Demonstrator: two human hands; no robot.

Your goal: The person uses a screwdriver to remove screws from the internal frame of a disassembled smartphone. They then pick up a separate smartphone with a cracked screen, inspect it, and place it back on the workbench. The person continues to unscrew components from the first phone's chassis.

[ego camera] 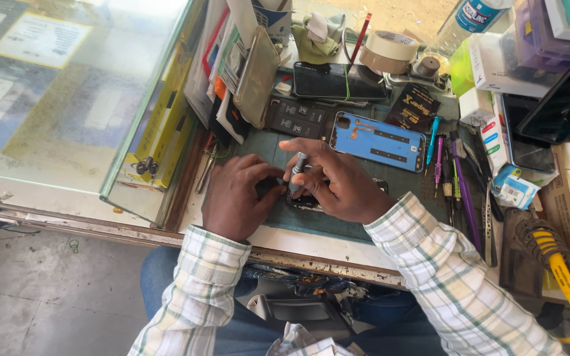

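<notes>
Head view: right hand (338, 181) fingers pinch grey screwdriver (298, 168) upright over small dark phone (308, 200) on green mat (311, 221) – left hand (235, 194) fingers clamp phone's edge. Phone likely light, stiff, fragile – hold by edges.

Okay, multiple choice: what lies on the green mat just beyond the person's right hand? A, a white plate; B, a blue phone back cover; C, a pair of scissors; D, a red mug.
B: a blue rectangular phone back cover lies flat on the green work mat just past the right hand, which grips a slim grey screwdriver; no mug, scissors or plate is there.
</notes>
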